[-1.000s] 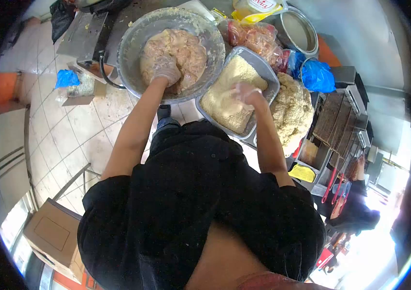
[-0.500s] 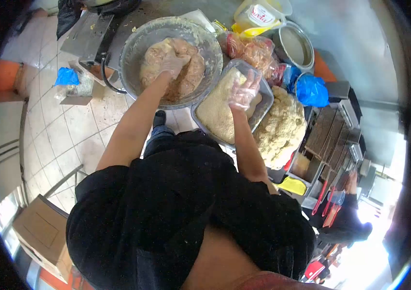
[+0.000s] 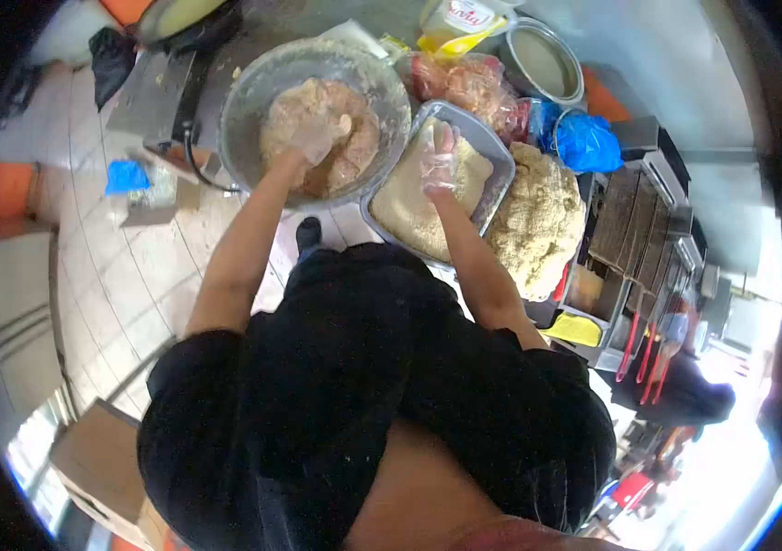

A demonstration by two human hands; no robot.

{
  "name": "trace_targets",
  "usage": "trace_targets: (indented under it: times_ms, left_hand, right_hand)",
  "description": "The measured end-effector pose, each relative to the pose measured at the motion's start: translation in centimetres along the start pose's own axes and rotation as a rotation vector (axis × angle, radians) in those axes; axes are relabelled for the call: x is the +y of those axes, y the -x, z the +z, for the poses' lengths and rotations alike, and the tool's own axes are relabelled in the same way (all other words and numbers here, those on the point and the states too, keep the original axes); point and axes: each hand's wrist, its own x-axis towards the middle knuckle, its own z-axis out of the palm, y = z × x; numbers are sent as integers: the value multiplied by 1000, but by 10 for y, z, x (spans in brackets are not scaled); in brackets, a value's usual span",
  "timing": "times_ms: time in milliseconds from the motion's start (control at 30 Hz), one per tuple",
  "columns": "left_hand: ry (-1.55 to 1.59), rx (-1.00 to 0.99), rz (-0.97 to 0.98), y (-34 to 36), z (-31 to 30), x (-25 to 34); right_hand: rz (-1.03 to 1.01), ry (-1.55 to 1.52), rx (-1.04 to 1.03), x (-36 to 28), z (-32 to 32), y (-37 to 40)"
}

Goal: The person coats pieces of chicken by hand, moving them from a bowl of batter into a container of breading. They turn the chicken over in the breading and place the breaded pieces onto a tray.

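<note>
Large round grey bowl [image 3: 239, 124]: pale pink, wet, lumpy meat mix [image 3: 354, 147] inside. Left hand [image 3: 316, 140], clear-gloved, sits on it; finger spread and grip unclear. Right of bowl, touching or nearly: grey rectangular tub [image 3: 501, 174] of fine beige crumbs [image 3: 405, 202]. Right hand [image 3: 440, 165], clear-gloved, over crumbs, fingers extended, loosely open; any hold unclear.

I can enter the bowl [image 3: 237, 108] and tub [image 3: 501, 165] from above; their rims crowd together; bags [image 3: 474, 90] block beyond the tub, a crumbly pile [image 3: 540, 225] its right.
</note>
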Motion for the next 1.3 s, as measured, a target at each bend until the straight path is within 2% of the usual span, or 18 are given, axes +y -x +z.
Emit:
trace_targets:
  times_ms: [100, 133, 167, 233, 333, 367, 433, 567, 667, 733, 767, 833, 867, 1000, 1067, 1100, 1167, 1300]
  left_hand:
    - [134, 138, -190, 21, -1, 5]
    - [0, 309, -167, 31, 9, 1]
    - [-129, 485, -132, 34, 16, -8]
    - [-364, 553, -68, 10, 33, -40]
    - [-378, 595, 37, 10, 43, -45]
    - [-381, 588, 57, 16, 40, -40]
    - [135, 215, -6, 39, 4, -11]
    - [311, 322, 108, 31, 16, -38]
    - [534, 369, 113, 40, 7, -26]
    - [-546, 383, 170, 68, -20, 17]
    - [-555, 384, 152, 60, -12, -5]
    - [751, 309, -4, 15, 33, -83]
    - [1403, 236, -84, 5, 42, -101]
    - [1724, 287, -72, 14, 27, -71]
    - [364, 201, -167, 12, 25, -105]
    - [373, 190, -159, 13, 29, -105]
    - [-374, 238, -132, 19, 26, -97]
    - [-687, -106, 203, 39, -14, -56]
  right_hand:
    - [-209, -2458, -268, -33, 27, 13]
    - [-752, -1916, -404, 13, 44, -11]
    - [-738, -1902, -445, 20, 47, -10]
    - [-970, -1863, -804, 20, 55, -4]
    - [-1100, -1926, -795, -2, 56, 0]
    - [-1085, -1927, -817, -3, 58, 4]
    - [-1142, -1945, -826, 12, 62, -6]
    - [-1078, -2122, -892, 53, 81, -11]
    - [-1214, -2234, -959, 48, 91, -6]
    - [-682, -2736, -727, 40, 91, 16]
    - [-693, -2752, -712, 39, 93, 14]
    - [-745, -2861, -1045, 73, 108, -7]
    - [-751, -2839, -914, 76, 114, -11]
    - [-620, -2757, -1003, 87, 138, -20]
    - [-464, -2722, -961, 106, 163, -26]
    - [-463, -2707, -976, 117, 177, -26]
    - [-410, -2650, -822, 141, 208, -24]
    - [-531, -2597, -1186, 117, 271, 36]
